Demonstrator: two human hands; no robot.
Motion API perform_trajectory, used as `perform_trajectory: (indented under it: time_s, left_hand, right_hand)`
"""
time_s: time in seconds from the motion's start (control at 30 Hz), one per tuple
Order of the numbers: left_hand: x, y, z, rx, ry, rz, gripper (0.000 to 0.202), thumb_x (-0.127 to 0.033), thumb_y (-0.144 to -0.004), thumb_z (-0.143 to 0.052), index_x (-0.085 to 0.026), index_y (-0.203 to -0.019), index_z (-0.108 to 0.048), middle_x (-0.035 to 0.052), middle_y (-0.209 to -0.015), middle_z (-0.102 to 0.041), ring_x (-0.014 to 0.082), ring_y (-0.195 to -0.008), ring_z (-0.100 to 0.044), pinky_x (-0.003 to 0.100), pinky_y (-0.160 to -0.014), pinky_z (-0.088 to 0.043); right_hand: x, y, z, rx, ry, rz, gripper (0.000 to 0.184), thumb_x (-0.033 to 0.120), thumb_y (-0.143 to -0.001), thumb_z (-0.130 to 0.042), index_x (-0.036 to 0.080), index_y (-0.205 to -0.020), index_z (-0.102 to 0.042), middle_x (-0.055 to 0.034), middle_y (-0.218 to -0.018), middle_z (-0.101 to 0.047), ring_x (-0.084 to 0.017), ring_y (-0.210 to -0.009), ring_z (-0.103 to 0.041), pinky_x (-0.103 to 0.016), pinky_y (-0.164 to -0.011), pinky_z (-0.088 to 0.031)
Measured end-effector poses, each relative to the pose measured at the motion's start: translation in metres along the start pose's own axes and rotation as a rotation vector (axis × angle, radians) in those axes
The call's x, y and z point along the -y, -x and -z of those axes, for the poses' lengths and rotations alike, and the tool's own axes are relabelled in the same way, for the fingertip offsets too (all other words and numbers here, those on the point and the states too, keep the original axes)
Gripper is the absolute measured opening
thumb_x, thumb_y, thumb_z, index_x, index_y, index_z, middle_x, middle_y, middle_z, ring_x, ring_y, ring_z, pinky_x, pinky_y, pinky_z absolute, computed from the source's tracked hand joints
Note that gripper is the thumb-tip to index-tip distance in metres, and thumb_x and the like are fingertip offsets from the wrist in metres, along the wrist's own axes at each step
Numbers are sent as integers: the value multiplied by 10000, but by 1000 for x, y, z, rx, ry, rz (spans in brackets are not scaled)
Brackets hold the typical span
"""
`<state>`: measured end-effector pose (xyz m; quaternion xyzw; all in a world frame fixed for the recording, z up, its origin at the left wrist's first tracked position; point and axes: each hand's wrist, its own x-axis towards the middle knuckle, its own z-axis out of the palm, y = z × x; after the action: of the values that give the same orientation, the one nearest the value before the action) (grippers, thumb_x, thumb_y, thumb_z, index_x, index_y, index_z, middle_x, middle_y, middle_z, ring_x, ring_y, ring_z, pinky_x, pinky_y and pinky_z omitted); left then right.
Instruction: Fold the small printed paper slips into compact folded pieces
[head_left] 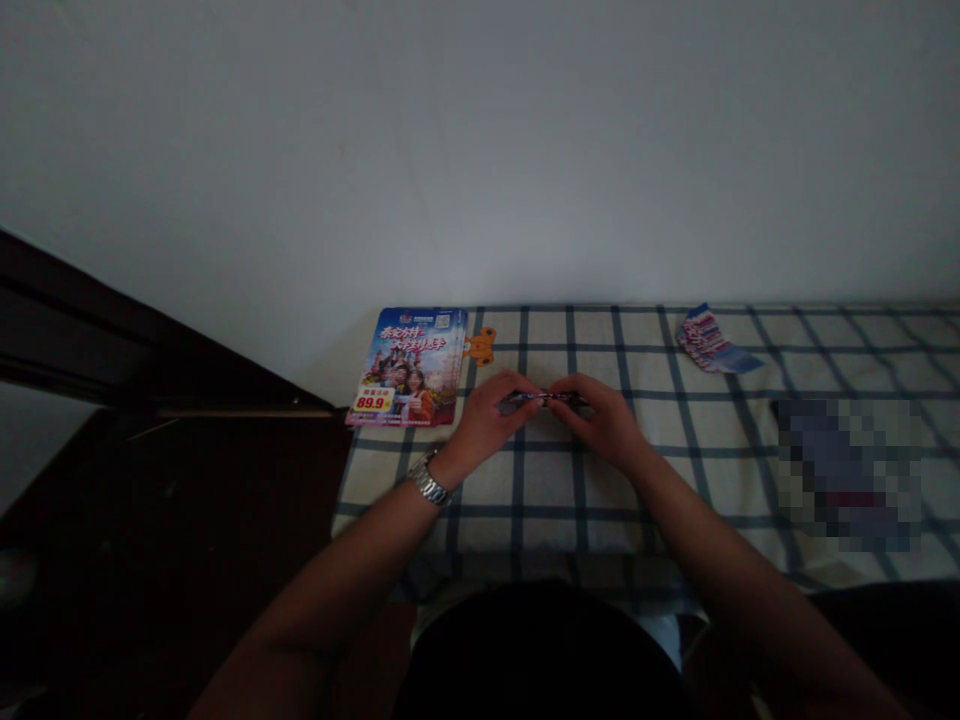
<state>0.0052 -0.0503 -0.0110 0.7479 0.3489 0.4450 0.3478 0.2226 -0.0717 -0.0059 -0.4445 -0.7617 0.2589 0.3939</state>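
A narrow, dark printed strip that looks like a folded flyer [546,397] spans the space between my two hands above the checked cloth. My left hand [501,405], with a metal watch [430,478] on its wrist, pinches one end. At the other end, the fingers of my right hand [598,410] are closed on it, and both sets of fingertips nearly meet at its middle. Just left of my left hand lies a stack of colourful flyers [409,365] marked 89.9. Farther right, a fanned pile of folded flyers [709,342] rests on the cloth.
The checked cloth [547,500] covers a surface set against a pale wall [480,150]. An orange bear shape [480,346] shows beside the flyer stack. A blurred-out item [847,475] lies at the right. Dark wooden furniture [150,340] and dark floor are at the left.
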Motion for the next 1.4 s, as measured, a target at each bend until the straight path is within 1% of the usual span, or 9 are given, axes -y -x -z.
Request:
perform_trajectory:
  time_s: [0.17, 0.33, 0.53, 0.7, 0.83, 0.93, 1.07, 1.2, 1.4]
  left_hand:
    - [-4, 0, 0, 18, 15, 18, 82, -297, -986, -679, -225, -958, -704, 11, -921, -691, 150, -874, -663, 276, -784, -522]
    - [-5, 0, -1, 27, 46, 25, 104, -320, -987, -674, -223, -961, -700, 16, -932, -687, 152, -878, -656, 272, -783, -525]
    - [-6, 1, 0, 71, 67, 98, 163, -373, -987, -671, -215, -994, -709, 25, -947, -695, 159, -883, -663, 271, -778, -524]
    - [-11, -1, 2, 13, 98, 120, 185, -380, -986, -670, -200, -953, -698, 27, -916, -693, 152, -859, -654, 268, -788, -520]
    - [-11, -1, 1, 27, 153, 95, 221, -400, -1004, -641, -199, -916, -669, 24, -902, -665, 147, -843, -636, 263, -762, -520]
    - [-9, -1, 3, 11, 134, 85, 225, -402, -997, -655, -201, -897, -666, 18, -874, -646, 146, -817, -619, 266, -744, -510]
    - [-6, -1, 6, -12, 85, 101, 225, -410, -1007, -638, -202, -927, -672, 23, -873, -652, 154, -816, -621, 275, -744, -508]
    - [-7, 0, 6, -34, 7, 93, 204, -385, -1009, -633, -197, -936, -667, 21, -878, -664, 150, -823, -631, 263, -739, -505]
    - [-9, 0, 3, 20, -10, 44, 110, -326, -986, -682, -220, -992, -713, 16, -942, -691, 147, -882, -663, 257, -779, -536]
  right_hand:
    - [2, 0, -1, -11, -35, -19, 110, 361, -986, -655, 254, -1003, -680, -38, -914, -713, -208, -837, -689, -332, -734, -555]
    - [3, 1, -2, -21, -80, -66, 163, 412, -983, -658, 251, -962, -673, -35, -887, -698, -195, -807, -673, -316, -694, -551]
    - [5, 1, -2, -30, -189, -126, 180, 419, -974, -664, 242, -939, -664, -18, -859, -683, -170, -761, -647, -291, -671, -521]
    - [7, -1, 3, -69, -212, -155, 179, 402, -968, -658, 237, -897, -652, -2, -809, -649, -156, -721, -617, -280, -644, -489]
    - [9, 0, 3, -57, -190, -145, 176, 396, -962, -660, 235, -893, -662, -3, -817, -661, -156, -717, -621, -284, -646, -487]
    - [8, -1, 3, -68, -185, -174, 200, 431, -947, -678, 235, -904, -690, -12, -807, -701, -168, -708, -651, -289, -637, -515]
    - [4, -2, 6, -62, -185, -200, 264, 490, -935, -697, 242, -979, -773, -41, -900, -798, -211, -800, -731, -324, -716, -586]
    - [0, -2, 9, -50, -156, -219, 276, 507, -922, -716, 252, -945, -819, -42, -911, -827, -230, -814, -767, -335, -713, -612]
    - [-1, 0, 5, -37, -184, -222, 233, 492, -904, -746, 287, -956, -843, -21, -960, -837, -257, -895, -799, -382, -812, -656]
